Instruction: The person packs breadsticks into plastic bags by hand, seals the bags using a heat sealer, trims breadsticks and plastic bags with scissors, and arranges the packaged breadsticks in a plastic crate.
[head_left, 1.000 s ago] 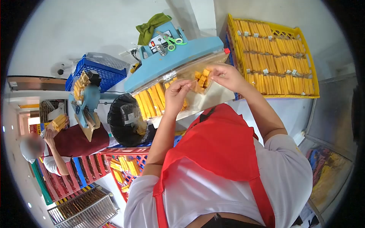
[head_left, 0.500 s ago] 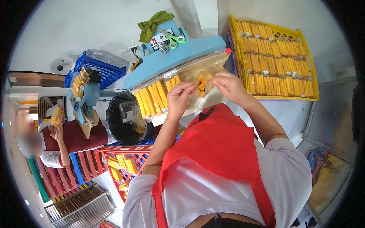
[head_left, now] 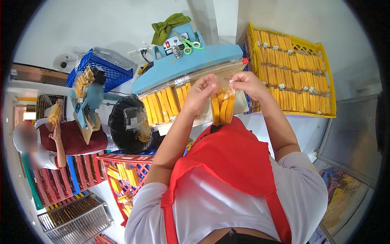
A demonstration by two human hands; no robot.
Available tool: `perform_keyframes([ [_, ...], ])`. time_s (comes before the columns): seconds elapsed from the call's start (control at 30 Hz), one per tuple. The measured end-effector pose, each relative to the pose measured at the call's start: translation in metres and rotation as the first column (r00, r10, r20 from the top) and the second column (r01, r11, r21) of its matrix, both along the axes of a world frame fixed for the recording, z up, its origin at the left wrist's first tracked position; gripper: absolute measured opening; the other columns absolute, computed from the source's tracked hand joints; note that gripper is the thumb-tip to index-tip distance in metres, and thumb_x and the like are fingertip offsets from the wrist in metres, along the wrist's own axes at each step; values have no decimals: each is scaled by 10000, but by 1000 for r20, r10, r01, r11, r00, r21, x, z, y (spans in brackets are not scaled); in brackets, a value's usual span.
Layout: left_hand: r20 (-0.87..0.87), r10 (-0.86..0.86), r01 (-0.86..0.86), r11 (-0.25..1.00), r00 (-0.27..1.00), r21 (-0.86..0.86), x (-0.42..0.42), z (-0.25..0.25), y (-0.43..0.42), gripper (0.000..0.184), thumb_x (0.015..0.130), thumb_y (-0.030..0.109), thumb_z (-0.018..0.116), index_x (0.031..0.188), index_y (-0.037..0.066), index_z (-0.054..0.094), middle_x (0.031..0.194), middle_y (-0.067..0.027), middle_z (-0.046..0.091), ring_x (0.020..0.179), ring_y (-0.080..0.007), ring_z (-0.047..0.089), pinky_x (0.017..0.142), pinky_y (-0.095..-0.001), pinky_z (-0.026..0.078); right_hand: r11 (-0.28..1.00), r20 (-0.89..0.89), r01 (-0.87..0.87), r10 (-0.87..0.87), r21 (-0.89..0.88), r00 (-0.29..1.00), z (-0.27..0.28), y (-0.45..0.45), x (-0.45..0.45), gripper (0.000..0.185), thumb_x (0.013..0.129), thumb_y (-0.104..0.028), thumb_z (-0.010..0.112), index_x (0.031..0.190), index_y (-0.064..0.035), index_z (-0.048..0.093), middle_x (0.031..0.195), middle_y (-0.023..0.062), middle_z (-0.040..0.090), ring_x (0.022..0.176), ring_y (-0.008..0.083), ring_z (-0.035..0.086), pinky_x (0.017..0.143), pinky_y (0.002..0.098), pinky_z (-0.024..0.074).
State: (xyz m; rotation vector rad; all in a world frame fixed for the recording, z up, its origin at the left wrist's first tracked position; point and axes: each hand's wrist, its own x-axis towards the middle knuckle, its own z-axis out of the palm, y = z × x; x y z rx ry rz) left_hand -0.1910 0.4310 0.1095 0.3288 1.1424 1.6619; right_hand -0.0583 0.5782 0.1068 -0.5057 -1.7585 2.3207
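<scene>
Between my hands hangs a clear bag of yellow sticks (head_left: 222,106), its sticks upright just above the red apron. My left hand (head_left: 202,94) pinches the bag's top at its left side, and my right hand (head_left: 245,84) pinches the top right corner. Behind them stands a light blue sealing machine (head_left: 189,65) with a red-tipped end. More bagged yellow sticks (head_left: 160,105) lie in a row on its work plate, left of my left hand. Green-handled scissors (head_left: 187,45) and a green cloth (head_left: 168,27) rest on top of the machine.
A yellow crate (head_left: 332,81) with rows of bagged sticks stands right. At left are a black-lined bin (head_left: 115,126), a blue crate (head_left: 75,70) and a red crate (head_left: 118,157) with bagged sticks. A co-worker (head_left: 77,140) beside another blue machine (head_left: 95,97) holds a bag.
The bag between my hands has swung from end-on to upright, showing the sticks' length, and come nearer my apron. The co-worker's raised bag has shifted left.
</scene>
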Motion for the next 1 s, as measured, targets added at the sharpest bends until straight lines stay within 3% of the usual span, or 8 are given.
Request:
perform_keyframes([
  [0.07, -245, -13, 17, 1000, 969, 16, 6, 3, -1, 286, 826, 69, 537, 1104, 46, 475, 820, 3, 556, 735, -73, 530, 668, -194, 443, 999, -32, 17, -16, 39, 999, 0, -7, -2, 36, 740, -55, 593, 732, -20, 586, 671, 12, 565, 626, 77, 515, 611, 211, 410],
  [0.17, -325, 15, -20, 1000, 945, -10, 7, -4, -1, 242, 823, 33, 522, 1063, 46, 490, 792, -6, 551, 717, -82, 536, 630, -194, 440, 992, -54, 102, -98, 73, 994, -1, -16, -3, 45, 741, -59, 599, 731, -16, 589, 679, 25, 573, 627, 83, 521, 609, 211, 413],
  [0.37, -171, 216, -209, 976, 961, 61, 15, -5, 2, 111, 814, -6, 520, 868, 83, 481, 739, -4, 534, 667, -85, 530, 550, -187, 418, 956, -39, 292, -291, 8, 956, -7, -27, 1, 44, 735, -40, 610, 742, -6, 583, 737, 39, 590, 660, 83, 532, 633, 212, 426],
  [0.6, -158, 83, -66, 992, 984, 110, 9, -17, -3, 93, 811, -22, 516, 792, 69, 517, 766, -18, 554, 705, -84, 529, 595, -190, 429, 921, -126, 365, -349, 138, 929, 0, -33, 6, 59, 733, -24, 618, 760, -2, 571, 931, 91, 575, 705, 84, 537, 661, 223, 441],
  [0.7, -467, -48, 91, 993, 883, 70, 4, -6, -5, 97, 801, -33, 510, 814, 23, 588, 809, -26, 583, 669, -78, 523, 609, -199, 415, 912, -135, 410, -404, 15, 905, -11, -30, 6, 62, 736, -23, 617, 755, -1, 563, 873, 76, 585, 712, 86, 540, 657, 218, 441],
  [0.77, -700, -115, 186, 982, 705, 27, 3, 5, -5, 175, 798, -32, 498, 897, 50, 616, 844, -19, 582, 721, -67, 515, 622, -215, 422, 915, -148, 402, -401, -23, 904, -14, -31, 5, 65, 739, -25, 617, 748, -2, 557, 826, 69, 586, 697, 88, 542, 642, 218, 443],
  [0.87, -641, -224, 88, 968, 734, -237, 4, 13, -2, 148, 806, 8, 511, 901, 35, 620, 806, -9, 580, 712, -68, 503, 658, -207, 408, 921, -128, 388, -386, -5, 914, -11, -33, 7, 77, 747, -6, 598, 734, -19, 524, 755, 58, 577, 661, 92, 533, 610, 217, 433],
  [1.0, -362, -115, 43, 979, 925, -199, 9, 2, 2, 145, 809, 30, 519, 908, 23, 624, 790, -5, 582, 710, -62, 495, 689, -198, 398, 903, -105, 430, -426, 21, 899, -8, -36, 9, 121, 756, 16, 577, 741, -42, 472, 694, 44, 560, 600, 85, 515, 543, 205, 414],
])
